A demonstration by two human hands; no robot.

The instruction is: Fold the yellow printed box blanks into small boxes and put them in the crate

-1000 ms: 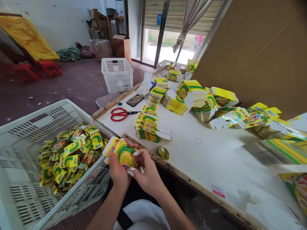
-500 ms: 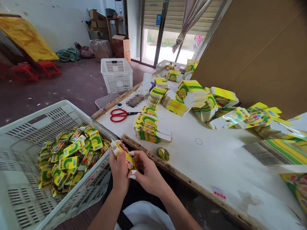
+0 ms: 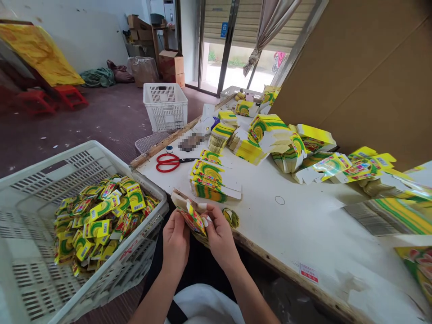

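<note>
Just over the table's near edge, both my hands hold a small yellow, green and red carton [image 3: 195, 218] with its pale flaps standing out. My left hand [image 3: 177, 238] pinches its left side between thumb and fingers. Gripping the right side is my right hand [image 3: 220, 236], its thumb on the printed face and white coverings on some fingertips. The fingers behind the carton are hidden. Close beyond my right hand lies a small green and yellow rolled piece [image 3: 231, 218]. A stack of flat cartons [image 3: 211, 182] rests on the table just ahead.
At left, a white plastic crate [image 3: 97, 150] holds many small folded cartons [image 3: 101, 220]. Red-handled scissors [image 3: 168, 163] lie by the table's left edge. More carton stacks [image 3: 248, 144] line the white table [image 3: 270, 234] below a large brown board [image 3: 364, 76]. Another white crate [image 3: 165, 105] stands on the floor.
My hands and the carton have moved slightly right. The carton has turned, now showing its open, pale-flapped end towards the table. My left hand has shifted its grip to the near left side.
</note>
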